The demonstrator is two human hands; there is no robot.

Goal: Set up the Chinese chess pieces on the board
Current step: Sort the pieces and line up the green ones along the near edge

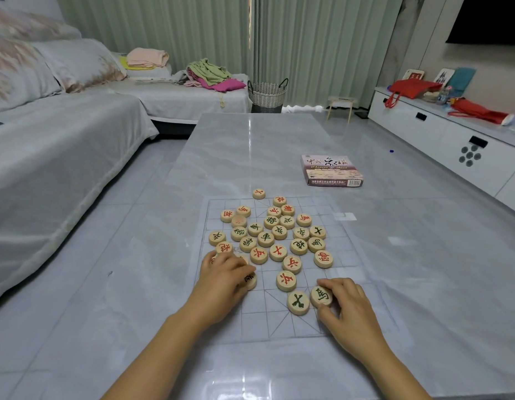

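A thin clear board sheet (363,287) with a printed grid lies on the grey table. Several round wooden pieces with red or green characters sit jumbled over its far and middle part, among them a red-marked piece (286,280) and a green-marked piece (298,302) near me. My left hand (226,277) lies at the board's left edge, its fingers curled over a green-marked piece (251,280) that is mostly hidden. My right hand (347,306) pinches another green-marked piece (321,296) between thumb and fingers at the near right of the pile.
The chess set's box (331,170) lies on the table beyond the board to the right. One piece (258,193) sits just off the board's far edge. A sofa (63,145) runs along the left, a white cabinet (452,140) along the right.
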